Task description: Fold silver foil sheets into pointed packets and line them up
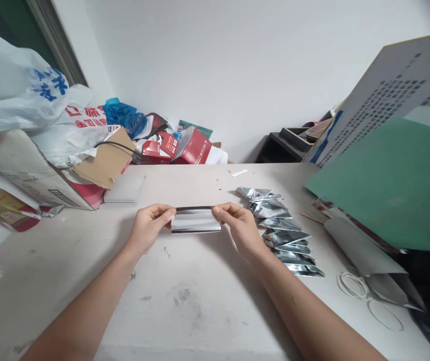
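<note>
foil pouch: frame centre, just above the table, stretched flat between both hands.
left hand: pinching its left edge.
right hand: pinching its right edge (keeps it taut).
pouch row: overlapped, just right of the right hand, within reach.

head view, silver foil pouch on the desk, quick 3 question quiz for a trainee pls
1. True or false: both hands grip the silver pouch.
2. Where does the row of silver pouches lie? A) beside the right hand B) beside the left hand C) on the green sheet
3. What flat grey thing lies by the cardboard box?

Key: 1 true; 2 A; 3 a thin grey box on the table.
</note>
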Action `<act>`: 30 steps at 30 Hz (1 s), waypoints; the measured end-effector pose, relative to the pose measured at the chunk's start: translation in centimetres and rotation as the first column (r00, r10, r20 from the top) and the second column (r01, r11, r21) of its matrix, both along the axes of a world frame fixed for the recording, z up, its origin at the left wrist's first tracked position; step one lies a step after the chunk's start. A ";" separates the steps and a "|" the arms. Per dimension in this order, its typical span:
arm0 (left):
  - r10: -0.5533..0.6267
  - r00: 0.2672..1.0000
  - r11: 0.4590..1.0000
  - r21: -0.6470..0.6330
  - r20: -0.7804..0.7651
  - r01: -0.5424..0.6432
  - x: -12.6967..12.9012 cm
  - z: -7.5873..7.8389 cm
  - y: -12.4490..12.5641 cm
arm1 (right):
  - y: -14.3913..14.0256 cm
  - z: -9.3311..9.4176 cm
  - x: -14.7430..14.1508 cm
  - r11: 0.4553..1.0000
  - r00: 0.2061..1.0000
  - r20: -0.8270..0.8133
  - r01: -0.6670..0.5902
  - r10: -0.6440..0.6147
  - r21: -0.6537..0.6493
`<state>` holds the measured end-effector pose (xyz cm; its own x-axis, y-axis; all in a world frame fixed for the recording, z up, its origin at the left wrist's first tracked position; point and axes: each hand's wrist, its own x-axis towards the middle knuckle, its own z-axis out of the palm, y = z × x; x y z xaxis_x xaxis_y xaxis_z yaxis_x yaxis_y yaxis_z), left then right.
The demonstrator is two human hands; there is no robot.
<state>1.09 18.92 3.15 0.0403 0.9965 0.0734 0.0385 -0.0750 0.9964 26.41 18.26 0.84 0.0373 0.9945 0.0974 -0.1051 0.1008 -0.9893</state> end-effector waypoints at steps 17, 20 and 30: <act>0.020 0.777 0.988 0.133 -0.630 0.083 0.0 -1.6 -7.4 | -7.8 -1.0 0.3 1.000 0.727 0.686 0.031 -0.023 0.001; 0.043 0.680 0.973 0.185 -0.732 0.138 0.3 -2.5 -8.7 | -9.3 -1.8 0.2 0.999 0.614 0.789 0.042 -0.031 0.006; 0.071 0.608 0.934 0.268 -0.791 0.239 0.7 -2.8 -8.6 | -9.5 -1.9 -0.1 0.998 0.520 0.852 0.051 -0.059 0.038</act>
